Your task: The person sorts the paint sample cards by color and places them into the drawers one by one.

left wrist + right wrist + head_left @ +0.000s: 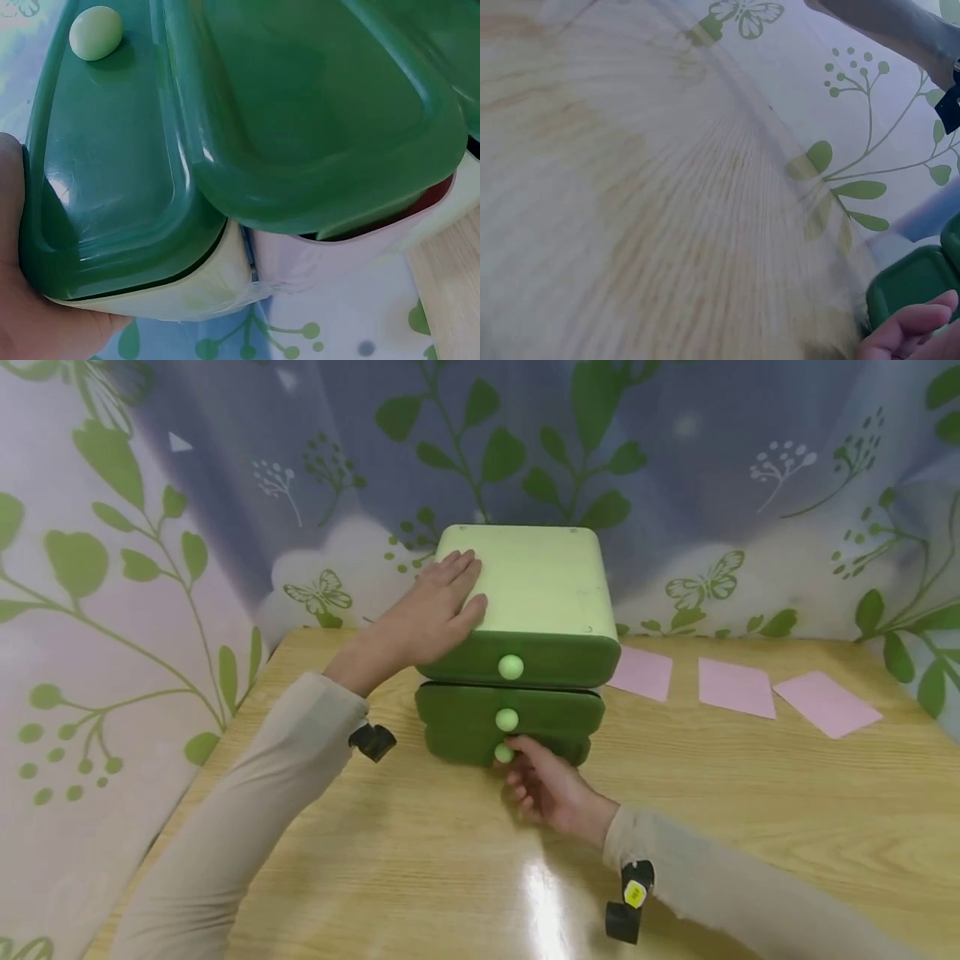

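Note:
A small three-drawer cabinet (536, 581) with a pale green top and dark green drawer fronts stands on the table. My left hand (442, 606) rests on the left part of its top, fingers extended. With thumb and fingers, my right hand (551, 785) pinches the round pale green knob (504, 752) of the bottom drawer. The top drawer (112, 157) sits almost flush. In the left wrist view the middle drawer (322, 112) juts out, baring a strip of its pinkish side. Only part of the bottom drawer's front shows.
Three pink paper sheets (737, 687) lie on the wooden table (750, 810) to the right of the cabinet. A leaf-patterned curtain (300, 485) hangs close behind the cabinet and along the left side. A black strap (624, 922) hangs from my right wrist.

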